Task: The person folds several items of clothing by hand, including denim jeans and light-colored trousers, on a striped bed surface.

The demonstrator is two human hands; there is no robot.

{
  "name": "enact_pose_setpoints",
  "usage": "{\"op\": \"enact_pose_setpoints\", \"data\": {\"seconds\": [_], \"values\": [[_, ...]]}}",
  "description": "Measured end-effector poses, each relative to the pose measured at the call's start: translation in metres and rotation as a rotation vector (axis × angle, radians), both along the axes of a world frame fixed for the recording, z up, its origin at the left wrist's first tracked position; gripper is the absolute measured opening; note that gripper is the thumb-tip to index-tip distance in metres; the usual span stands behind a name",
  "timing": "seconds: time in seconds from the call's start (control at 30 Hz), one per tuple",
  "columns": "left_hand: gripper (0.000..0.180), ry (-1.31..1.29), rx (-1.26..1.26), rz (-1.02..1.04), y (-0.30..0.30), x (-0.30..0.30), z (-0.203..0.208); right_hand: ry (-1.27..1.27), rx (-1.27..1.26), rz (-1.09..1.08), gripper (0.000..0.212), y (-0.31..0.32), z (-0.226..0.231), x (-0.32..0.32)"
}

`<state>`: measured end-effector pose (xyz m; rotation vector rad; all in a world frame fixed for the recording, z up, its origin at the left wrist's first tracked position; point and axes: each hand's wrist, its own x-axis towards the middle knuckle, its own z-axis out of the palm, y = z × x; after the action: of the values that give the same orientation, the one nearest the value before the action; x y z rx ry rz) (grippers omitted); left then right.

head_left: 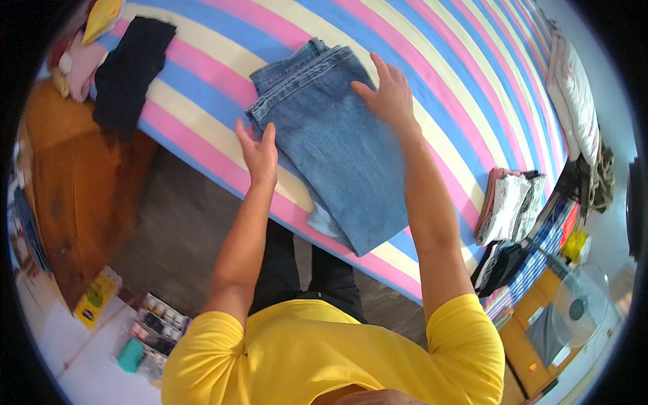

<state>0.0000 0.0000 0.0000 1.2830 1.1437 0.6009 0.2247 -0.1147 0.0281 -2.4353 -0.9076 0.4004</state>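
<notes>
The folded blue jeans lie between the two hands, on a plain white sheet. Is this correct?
The sheet is not plain white: the head view shows pink, blue and cream stripes. The folded blue jeans do lie between left hand and right hand.

We see jeans (337,142) in faded mid-blue denim against a bedsheet (466,115) striped in pink, blue and cream. The wearer's shirt (317,344) is plain yellow, one garment (135,74) solid black, and the wooden surface (81,182) orange-brown. We also find a cloth (532,275) checked in blue and white.
</notes>
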Motion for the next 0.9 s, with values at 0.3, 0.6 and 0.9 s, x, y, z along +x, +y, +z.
{"op": "enact_pose_setpoints", "data": {"seconds": [0.3,0.6,0.9], "values": [[0.047,0.401,1.173,-0.884,0.020,0.098,-0.023,-0.307,-0.122,0.040,0.051,0.005,-0.064,-0.110],[0.053,0.639,1.262,-1.073,0.021,0.105,-0.056,-0.222,-0.790,-0.781,0.051,-0.265,-0.063,-0.135],[0.052,0.554,1.414,-0.988,0.042,0.095,-0.067,0.823,0.378,-1.417,0.054,-0.206,-0.045,-0.257]]}}
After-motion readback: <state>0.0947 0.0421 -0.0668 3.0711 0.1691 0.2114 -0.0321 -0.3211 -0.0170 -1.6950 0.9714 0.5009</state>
